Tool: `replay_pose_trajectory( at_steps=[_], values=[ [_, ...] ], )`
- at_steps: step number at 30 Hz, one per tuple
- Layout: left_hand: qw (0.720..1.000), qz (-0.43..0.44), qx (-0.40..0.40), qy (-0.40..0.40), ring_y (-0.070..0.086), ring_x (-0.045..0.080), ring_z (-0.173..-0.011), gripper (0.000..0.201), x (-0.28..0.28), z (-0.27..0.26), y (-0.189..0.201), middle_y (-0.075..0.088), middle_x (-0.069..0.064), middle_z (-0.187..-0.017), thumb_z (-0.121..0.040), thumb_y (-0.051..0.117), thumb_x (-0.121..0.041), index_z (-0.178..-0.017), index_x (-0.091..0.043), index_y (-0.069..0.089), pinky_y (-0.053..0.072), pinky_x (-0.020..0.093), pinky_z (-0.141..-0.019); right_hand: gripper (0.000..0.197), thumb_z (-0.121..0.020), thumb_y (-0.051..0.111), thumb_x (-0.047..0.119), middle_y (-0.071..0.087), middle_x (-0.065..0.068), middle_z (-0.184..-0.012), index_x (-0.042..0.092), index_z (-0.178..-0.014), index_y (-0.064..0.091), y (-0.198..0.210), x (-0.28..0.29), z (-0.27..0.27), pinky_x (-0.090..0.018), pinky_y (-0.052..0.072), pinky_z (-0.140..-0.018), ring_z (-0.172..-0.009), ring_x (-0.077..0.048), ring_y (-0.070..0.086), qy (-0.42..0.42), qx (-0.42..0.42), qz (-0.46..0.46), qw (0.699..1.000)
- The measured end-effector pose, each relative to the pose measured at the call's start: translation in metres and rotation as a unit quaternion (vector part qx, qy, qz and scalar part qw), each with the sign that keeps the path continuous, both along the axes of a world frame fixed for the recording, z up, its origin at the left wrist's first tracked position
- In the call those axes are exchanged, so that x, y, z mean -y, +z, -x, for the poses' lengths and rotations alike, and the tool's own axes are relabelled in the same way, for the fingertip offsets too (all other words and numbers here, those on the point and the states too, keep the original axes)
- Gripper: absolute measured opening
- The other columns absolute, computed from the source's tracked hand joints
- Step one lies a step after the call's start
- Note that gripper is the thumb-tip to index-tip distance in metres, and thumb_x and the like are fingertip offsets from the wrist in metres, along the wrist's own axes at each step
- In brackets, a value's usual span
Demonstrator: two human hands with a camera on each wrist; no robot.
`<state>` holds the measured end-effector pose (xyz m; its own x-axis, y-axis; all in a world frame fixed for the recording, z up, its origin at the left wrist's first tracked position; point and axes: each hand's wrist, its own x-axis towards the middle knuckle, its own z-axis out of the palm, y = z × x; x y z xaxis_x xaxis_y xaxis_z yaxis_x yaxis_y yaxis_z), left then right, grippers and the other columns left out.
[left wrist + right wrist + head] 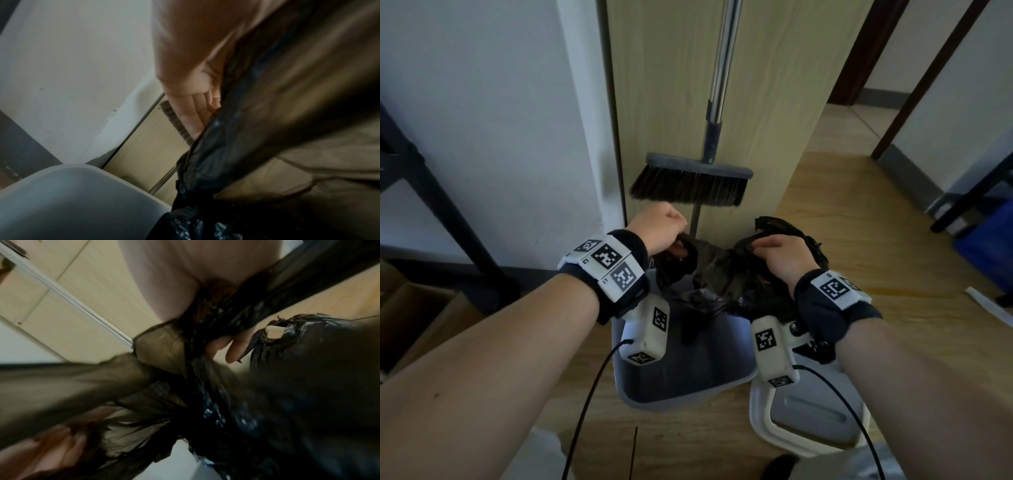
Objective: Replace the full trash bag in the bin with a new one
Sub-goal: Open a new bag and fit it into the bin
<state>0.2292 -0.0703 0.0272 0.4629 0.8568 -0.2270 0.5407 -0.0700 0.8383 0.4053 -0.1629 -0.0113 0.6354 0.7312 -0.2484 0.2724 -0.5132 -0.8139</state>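
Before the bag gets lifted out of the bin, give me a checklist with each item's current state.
1. Left hand grips the bag's top: ok, fingers curled round black plastic.
2. Right hand grips the bag's top: ok, plastic bunched in its fingers.
3. Bag mouth closed or tied: cannot tell; the plastic is gathered but no knot shows.
4. Bag free of the bin: not ok, its lower part hangs inside.
5. Lid off: ok, it lies on the floor to the right of the bin.
6. Space above: not ok, the broom hangs just past the hands.
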Motion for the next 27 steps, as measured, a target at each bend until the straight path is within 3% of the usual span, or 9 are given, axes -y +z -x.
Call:
replay_pose_trajectory(
  at_steps=[5, 9, 11, 14, 18, 20, 22, 24, 27],
  values=[
    [0.995, 0.067, 0.077, 0.019, 0.060, 0.017, -0.058, 0.025, 0.001, 0.003, 0.006, 0.056, 0.007, -0.079, -0.095, 0.040, -0.005, -0.078, -0.012, 0.057, 0.053, 0.018, -0.044, 0.044, -0.081, 0.062, 0.055, 0.067, -0.003, -0.105, 0.017, -0.103, 0.069, 0.021, 0.006, 0.008, -0.034, 0.048, -0.095, -0.101, -0.020, 0.061, 0.042, -0.027, -0.010, 0.999],
    [0.996, 0.047, 0.079, 0.011, 0.057, 0.010, -0.061, 0.025, 0.001, 0.003, 0.008, 0.056, 0.001, -0.082, -0.095, 0.042, -0.007, -0.080, -0.013, 0.061, 0.048, 0.012, -0.040, 0.050, -0.080, 0.073, 0.022, 0.064, -0.006, -0.111, 0.018, -0.127, 0.055, 0.032, 0.010, 0.016, -0.004, 0.037, -0.071, -0.098, -0.016, 0.057, 0.170, -0.020, 0.059, 0.983],
    [0.997, 0.021, 0.070, 0.016, 0.054, 0.005, -0.065, 0.028, -0.001, 0.003, 0.007, 0.056, -0.003, -0.085, -0.095, 0.043, -0.008, -0.075, -0.018, 0.060, 0.044, 0.009, -0.044, 0.049, -0.080, 0.068, 0.002, 0.064, -0.009, -0.103, 0.016, -0.126, 0.058, 0.032, 0.009, 0.015, -0.017, 0.046, -0.080, -0.100, -0.021, 0.060, 0.175, 0.018, 0.077, 0.981],
    [0.995, 0.015, 0.081, 0.051, 0.056, 0.009, -0.075, 0.027, -0.005, 0.006, 0.009, 0.057, -0.005, -0.086, -0.094, 0.044, -0.009, -0.075, -0.020, 0.060, 0.044, 0.007, -0.049, 0.035, -0.080, 0.060, 0.000, 0.066, -0.005, -0.102, 0.019, -0.107, 0.071, 0.031, 0.009, 0.007, -0.033, 0.051, -0.091, -0.105, -0.023, 0.062, 0.126, 0.108, 0.053, 0.985],
    [0.993, 0.022, 0.090, 0.067, 0.053, 0.016, -0.102, 0.033, -0.005, 0.013, 0.009, 0.057, 0.001, -0.111, -0.090, 0.041, 0.000, -0.102, -0.017, 0.066, 0.048, 0.021, -0.079, 0.032, -0.083, 0.055, 0.004, 0.072, 0.001, -0.094, 0.030, -0.075, 0.073, 0.034, 0.010, 0.001, -0.040, 0.055, -0.090, -0.095, -0.023, 0.067, 0.075, 0.075, 0.014, 0.994],
    [0.995, -0.005, 0.095, 0.035, 0.050, 0.010, -0.103, 0.045, 0.000, 0.014, 0.012, 0.050, -0.002, -0.117, -0.087, 0.040, 0.003, -0.117, -0.020, 0.063, 0.043, 0.021, -0.083, 0.037, -0.083, 0.057, 0.002, 0.073, -0.001, -0.090, 0.032, -0.066, 0.070, 0.036, 0.009, 0.001, -0.042, 0.057, -0.087, -0.091, -0.026, 0.069, 0.070, 0.060, -0.009, 0.996],
    [0.991, -0.006, 0.135, -0.008, 0.043, 0.004, -0.108, 0.042, 0.007, 0.011, 0.019, 0.048, -0.006, -0.119, -0.091, 0.041, -0.005, -0.124, -0.022, 0.060, 0.033, 0.021, -0.092, 0.037, -0.083, 0.059, 0.000, 0.074, -0.003, -0.094, 0.032, -0.068, 0.070, 0.039, 0.009, 0.004, -0.037, 0.057, -0.086, -0.093, -0.024, 0.069, 0.089, 0.062, -0.034, 0.994],
    [0.986, 0.017, 0.151, -0.064, 0.040, 0.004, -0.116, 0.036, 0.016, 0.004, 0.027, 0.050, -0.010, -0.126, -0.096, 0.044, -0.031, -0.129, -0.024, 0.056, 0.026, 0.024, -0.098, 0.030, -0.083, 0.059, 0.000, 0.074, -0.005, -0.098, 0.026, -0.081, 0.074, 0.041, 0.008, 0.009, -0.028, 0.054, -0.081, -0.094, -0.020, 0.068, 0.123, 0.086, -0.046, 0.988],
    [0.980, -0.070, -0.028, -0.183, 0.051, 0.010, -0.110, 0.055, 0.026, -0.006, 0.024, 0.055, -0.009, -0.118, -0.081, 0.061, -0.050, -0.130, -0.026, 0.052, 0.036, 0.026, -0.091, 0.028, -0.082, 0.059, 0.000, 0.074, -0.006, -0.098, 0.016, -0.098, 0.075, 0.044, 0.004, 0.020, -0.023, 0.049, -0.079, -0.093, -0.016, 0.066, 0.159, 0.117, -0.055, 0.979]
  ],
)
